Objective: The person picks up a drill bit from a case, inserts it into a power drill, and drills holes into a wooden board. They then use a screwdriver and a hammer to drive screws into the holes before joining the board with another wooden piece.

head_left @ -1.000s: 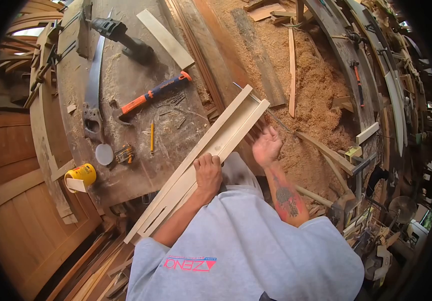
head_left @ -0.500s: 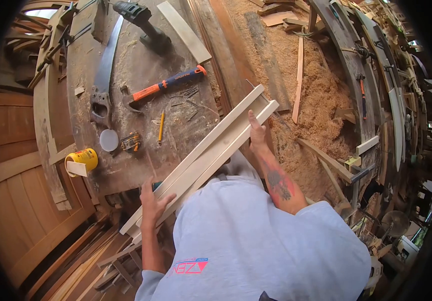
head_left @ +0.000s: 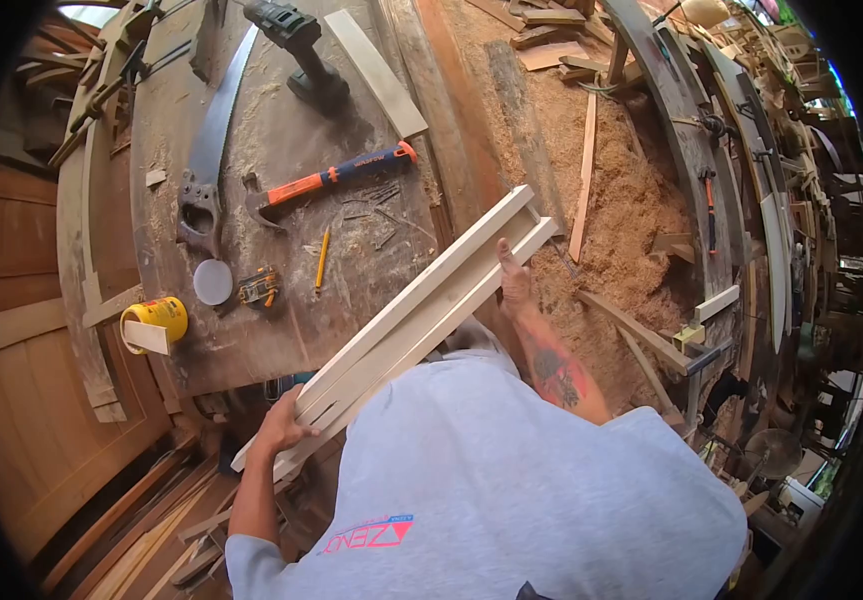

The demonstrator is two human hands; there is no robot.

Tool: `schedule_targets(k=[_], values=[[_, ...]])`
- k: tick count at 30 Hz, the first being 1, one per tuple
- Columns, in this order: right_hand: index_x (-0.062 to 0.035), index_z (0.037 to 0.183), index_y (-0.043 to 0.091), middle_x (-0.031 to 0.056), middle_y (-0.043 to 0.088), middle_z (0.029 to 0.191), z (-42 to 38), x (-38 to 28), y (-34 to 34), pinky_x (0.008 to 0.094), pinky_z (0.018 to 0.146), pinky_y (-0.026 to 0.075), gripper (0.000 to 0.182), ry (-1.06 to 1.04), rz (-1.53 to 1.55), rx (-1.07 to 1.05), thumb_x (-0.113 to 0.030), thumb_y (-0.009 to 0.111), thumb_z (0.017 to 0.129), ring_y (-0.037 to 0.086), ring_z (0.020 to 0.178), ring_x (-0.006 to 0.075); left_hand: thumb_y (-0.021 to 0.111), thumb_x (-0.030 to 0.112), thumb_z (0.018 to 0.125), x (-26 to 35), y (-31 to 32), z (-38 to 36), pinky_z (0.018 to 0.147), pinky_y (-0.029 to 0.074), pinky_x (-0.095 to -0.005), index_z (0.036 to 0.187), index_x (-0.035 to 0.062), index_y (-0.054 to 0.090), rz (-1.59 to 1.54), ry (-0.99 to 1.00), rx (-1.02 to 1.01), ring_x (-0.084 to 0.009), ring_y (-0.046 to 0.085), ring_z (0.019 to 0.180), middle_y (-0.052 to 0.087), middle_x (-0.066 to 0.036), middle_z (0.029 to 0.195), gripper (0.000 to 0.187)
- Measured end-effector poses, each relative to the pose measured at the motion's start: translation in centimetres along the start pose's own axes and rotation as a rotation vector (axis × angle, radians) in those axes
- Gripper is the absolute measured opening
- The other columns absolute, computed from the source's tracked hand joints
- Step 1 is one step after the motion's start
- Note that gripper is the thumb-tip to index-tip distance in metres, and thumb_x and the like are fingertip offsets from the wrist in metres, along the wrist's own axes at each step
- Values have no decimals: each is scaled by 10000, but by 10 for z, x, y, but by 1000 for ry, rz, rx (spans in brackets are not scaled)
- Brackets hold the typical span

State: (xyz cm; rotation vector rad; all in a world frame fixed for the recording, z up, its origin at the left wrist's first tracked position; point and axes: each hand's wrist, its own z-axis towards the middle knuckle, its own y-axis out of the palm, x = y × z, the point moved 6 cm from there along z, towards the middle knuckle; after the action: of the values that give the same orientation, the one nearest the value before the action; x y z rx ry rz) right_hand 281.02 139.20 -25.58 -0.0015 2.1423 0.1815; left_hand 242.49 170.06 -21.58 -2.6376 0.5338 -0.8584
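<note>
Your left hand (head_left: 281, 428) has slid down to the near end of the pale wooden frame (head_left: 421, 315) and now grips it; your right hand (head_left: 514, 280) clasps its far end. The frame slants across the bench's (head_left: 251, 330) right edge, near the hammer (head_left: 336, 178) and pencil (head_left: 322, 258).

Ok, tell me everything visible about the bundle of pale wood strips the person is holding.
The wood strips are long, pale, planed slats held as one bundle, slanting from lower left to upper right above the edge of the workbench. The left hand grips the near end; the right hand presses the far end. The ends look square-cut.
</note>
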Motion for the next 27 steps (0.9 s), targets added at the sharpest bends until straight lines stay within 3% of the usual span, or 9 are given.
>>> schedule_targets(k=[5,8,13,14,15,17,21,25,27], values=[[19,1266,587,71,640,1096,1,13,0,337,885,476,688,78,107,-55,-528,743,878,586,1018,150,954,162,518,0,-10,9,1091,399,-375,1451,21,445,29,59,-30,-311,541,1278,592,-179,1356,1072],[36,1225,615,95,663,1084,16,29,-1,345,888,492,727,-6,140,-12,-560,767,839,617,994,173,973,201,473,-8,-8,16,989,427,-323,1282,17,580,-123,-133,-261,-211,582,1087,657,-61,1135,918],[13,1179,678,82,690,1046,5,15,-4,334,846,500,606,56,11,79,-483,783,847,629,929,175,946,162,500,-35,12,30,940,462,-336,1166,-22,586,-93,-70,-189,-212,597,1011,651,-78,1053,779],[-7,1126,709,78,700,1019,6,12,-2,322,818,507,479,-50,170,89,-407,763,868,641,909,172,938,141,501,-25,13,23,923,476,-341,1159,-29,574,-42,-32,-107,-216,607,997,653,-87,1053,770],[-7,1126,709,78,700,1019,6,2,-2,322,818,507,479,-66,190,94,-407,763,868,641,909,172,972,229,491,-26,14,21,957,479,-368,1193,-27,575,-29,-37,-76,-282,640,1066,682,-162,1109,846],[-14,1123,715,76,705,1024,-5,-53,3,312,802,510,425,-265,360,-19,-360,748,878,651,908,169,984,222,476,14,6,-4,961,483,-365,1203,-30,574,9,-44,92,-286,646,1075,689,-166,1130,872],[4,1182,680,80,704,1025,-44,-208,12,303,807,518,439,-393,275,-44,-322,728,892,659,923,173,999,211,456,109,-14,-31,941,504,-375,1213,-30,571,-18,89,252,-282,663,1040,698,-159,1112,902],[58,1187,649,134,706,1024,-97,-370,30,329,763,566,499,-629,317,-144,-342,726,899,699,882,203,1001,235,473,176,-37,-33,882,527,-383,1182,-33,549,-140,368,352,-258,656,995,680,-150,1068,883],[49,1193,629,111,693,1030,-138,-442,44,320,721,591,490,-796,301,-237,-348,714,919,701,820,194,995,239,488,212,-50,-29,863,527,-379,1137,-30,529,-264,528,436,-242,643,960,651,-134,1046,843]])
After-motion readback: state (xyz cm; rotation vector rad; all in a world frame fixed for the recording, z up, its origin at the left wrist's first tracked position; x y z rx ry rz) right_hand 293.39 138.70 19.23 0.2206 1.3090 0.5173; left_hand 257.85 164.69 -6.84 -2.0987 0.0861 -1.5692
